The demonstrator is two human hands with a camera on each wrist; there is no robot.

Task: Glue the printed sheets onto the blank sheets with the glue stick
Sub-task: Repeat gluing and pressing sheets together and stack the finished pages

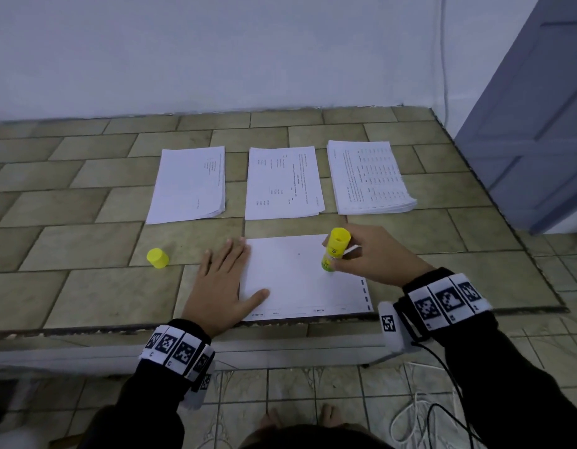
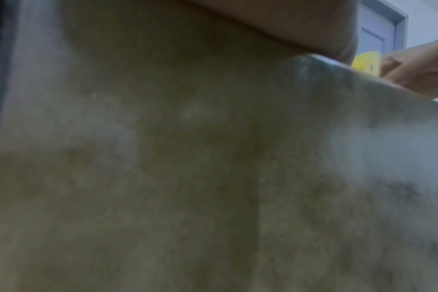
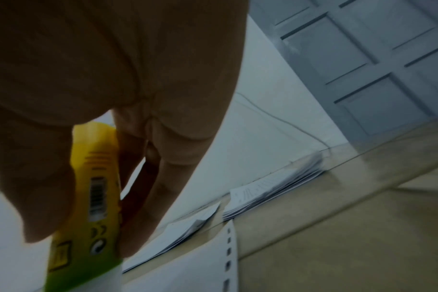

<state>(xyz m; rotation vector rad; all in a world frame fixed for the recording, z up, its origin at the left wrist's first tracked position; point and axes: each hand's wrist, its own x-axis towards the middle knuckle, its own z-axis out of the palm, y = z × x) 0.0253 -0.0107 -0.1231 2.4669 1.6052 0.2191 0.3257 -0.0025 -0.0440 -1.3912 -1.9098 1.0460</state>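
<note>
We've got our right hand (image 1: pixel 374 254) wrapped round the glue stick (image 1: pixel 333 251), thumb one side, fingers the other; the stick stands nearly upright w/ its lower end down on the sheet (image 1: pixel 300 277) in front of us. In the right wrist view the same grip shows close up: glue stick (image 3: pixel 93 207) w/ barcode facing the cam, fingers (image 3: pixel 168 177) curled alongside it, sheet (image 3: pixel 188 272) just below w/ a row of dark marks along its edge.

Our left hand (image 1: pixel 223 283) lies flat, fingers straight & spread a bit, palm on the tiled top (image 1: pixel 86 280) just left of the sheet; thumb presses the sheet's left edge. Left wrist view is mostly blur: only the tile surface, plus a bit of yellow stick (image 2: pixel 366 62) & right hand (image 2: pixel 418 73) at far right.

The yellow cap (image 1: pixel 157 258) stands off to the left of our left hand, apart from it.

Beyond both hands, 3 paper stacks in a row: one (image 1: pixel 188 184) ahead of the left hand, a middle stack (image 1: pixel 283 183) ahead of the gap betw. hands, and a thicker printed stack (image 1: pixel 369 176) ahead of the right hand. None touch.
</note>
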